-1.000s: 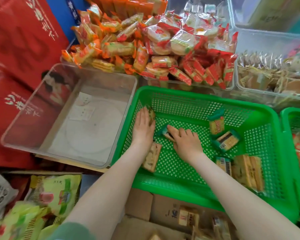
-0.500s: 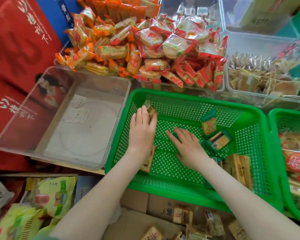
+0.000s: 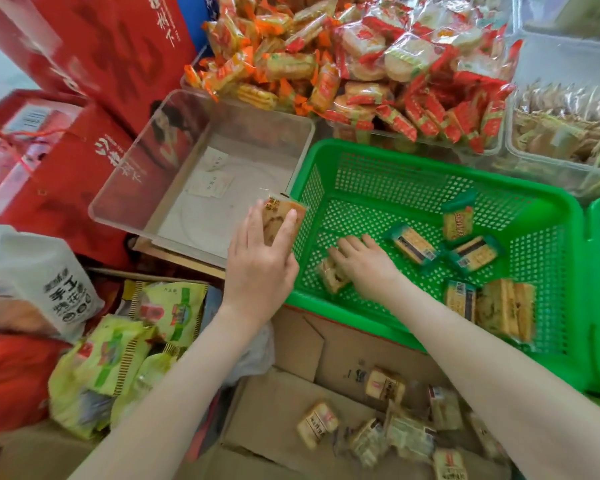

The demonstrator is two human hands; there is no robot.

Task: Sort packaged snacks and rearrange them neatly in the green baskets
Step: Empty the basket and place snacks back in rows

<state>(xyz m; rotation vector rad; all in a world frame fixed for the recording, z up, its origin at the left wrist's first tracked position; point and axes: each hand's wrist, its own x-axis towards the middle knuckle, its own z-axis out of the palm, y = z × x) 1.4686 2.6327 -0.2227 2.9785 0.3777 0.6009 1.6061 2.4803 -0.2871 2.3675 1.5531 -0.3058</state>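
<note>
Leftward, a clear rectangular plastic bin (image 3: 187, 223) sits beside the green perforated plastic basket (image 3: 430, 157). Over the basket's left rim the left hand (image 3: 260, 261) pinches a tan wrapped snack packet (image 3: 279, 216). Inside, the right hand (image 3: 364, 268) lies on a clear-wrapped biscuit packet (image 3: 329, 278), grip unclear.

1. Two arms show, and both are bare all the way down to the bottom edge of the picture.
2. The left arm (image 3: 187, 386) is long and smooth, and it looks wider near the bottom.
3. The right arm (image 3: 499, 362) is long and smooth too, and it also looks wider near the bottom.
4. The left hand (image 3: 260, 261) has slim fingers and a round thumb tip.
5. The right hand (image 3: 364, 266) has small bumps at the knuckles, and its fingers look a bit blurry.
</note>
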